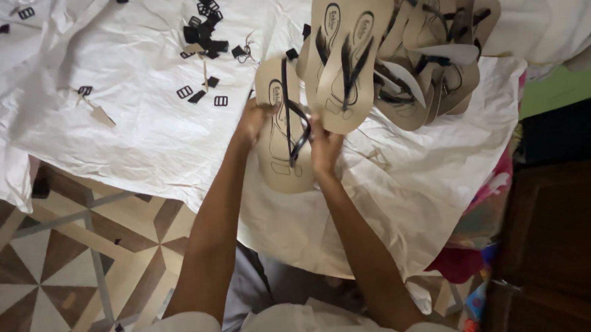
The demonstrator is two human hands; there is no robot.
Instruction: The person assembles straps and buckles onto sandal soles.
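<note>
A beige flip-flop sandal (276, 94) with black straps lies on a white sheet (141, 126). My left hand (250, 123) grips its left edge. My right hand (324, 147) grips its right side, fingers by the black strap (294, 129). Just beyond and to the right sits a pile of similar beige sandals (397, 49), overlapping one another.
Small black buckles and strap pieces (203, 30) are scattered on the sheet at the upper left. A patterned tile floor (54, 263) shows at lower left. Dark wooden furniture (564, 240) stands at the right, with colourful bags (490, 204) beside it.
</note>
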